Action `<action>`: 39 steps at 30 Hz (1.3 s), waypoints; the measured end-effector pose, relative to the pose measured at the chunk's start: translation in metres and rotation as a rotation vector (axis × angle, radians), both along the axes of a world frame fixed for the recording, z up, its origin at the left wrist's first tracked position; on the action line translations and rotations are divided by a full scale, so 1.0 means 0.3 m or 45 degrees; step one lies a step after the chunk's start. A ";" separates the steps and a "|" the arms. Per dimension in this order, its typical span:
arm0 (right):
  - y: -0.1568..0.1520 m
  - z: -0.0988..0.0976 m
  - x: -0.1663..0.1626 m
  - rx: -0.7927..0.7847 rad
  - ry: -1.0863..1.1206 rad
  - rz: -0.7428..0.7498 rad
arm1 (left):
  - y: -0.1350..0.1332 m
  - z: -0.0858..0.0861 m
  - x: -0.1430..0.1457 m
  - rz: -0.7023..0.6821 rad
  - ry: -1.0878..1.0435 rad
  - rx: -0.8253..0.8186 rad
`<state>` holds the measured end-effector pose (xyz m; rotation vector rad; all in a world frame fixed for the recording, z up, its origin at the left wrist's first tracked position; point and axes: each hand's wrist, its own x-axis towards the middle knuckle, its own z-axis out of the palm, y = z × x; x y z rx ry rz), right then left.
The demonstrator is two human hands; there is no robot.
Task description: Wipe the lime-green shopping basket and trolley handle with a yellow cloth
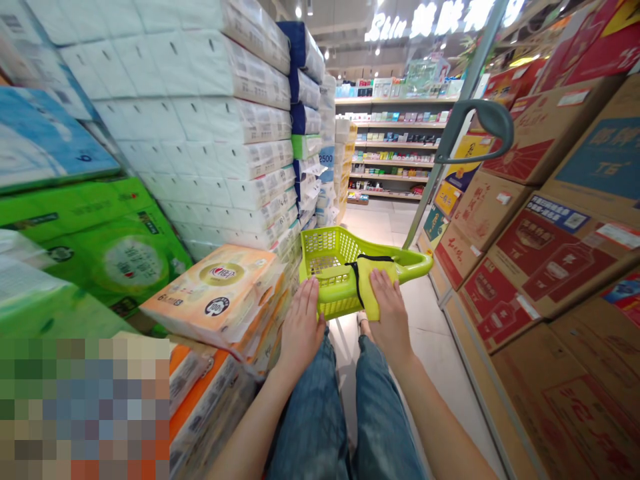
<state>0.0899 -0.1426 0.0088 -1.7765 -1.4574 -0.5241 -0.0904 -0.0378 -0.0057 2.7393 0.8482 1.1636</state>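
Left hand flat and unclenched on near rim of green shopping basket; right hand, also spread, lying on yellow-green folded cloth draped over same rim. Basket directly ahead of both, long axis running away, grey pull handle rising beyond, to right.

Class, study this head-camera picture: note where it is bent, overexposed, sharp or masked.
Head view: wide-lens distortion bows the tissue stacks and boxes outward at the edges; the lit sign is blown out white; the aisle light is even, with little shadow; the left hand, right hand and basket are sharp; a pixelated block masks the lower left corner.
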 end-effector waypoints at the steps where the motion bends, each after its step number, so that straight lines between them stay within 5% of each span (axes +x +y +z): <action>1: 0.015 -0.004 -0.044 -0.004 0.012 0.010 | 0.001 -0.004 0.001 0.003 -0.003 0.000; 7: 0.075 -0.015 -0.248 -0.142 -0.039 0.269 | 0.016 -0.046 -0.001 -0.011 -0.043 0.035; 13: 0.001 0.010 -0.059 -0.220 -0.310 0.475 | 0.010 -0.026 0.002 -0.031 -0.040 -0.007; 18: -0.045 -0.003 0.081 -0.105 -0.206 0.177 | -0.004 -0.002 0.009 -0.021 -0.041 -0.047; 22: -0.009 -0.023 -0.001 -0.005 -0.050 -0.017 | -0.007 -0.003 0.011 -0.015 -0.047 -0.057; 30: 0.061 0.004 -0.243 -0.176 -0.106 0.234 | 0.004 -0.029 0.001 -0.029 -0.051 -0.013; 39: -0.024 -0.003 -0.015 -0.101 -0.176 0.034 | -0.005 -0.002 0.009 -0.018 -0.033 -0.039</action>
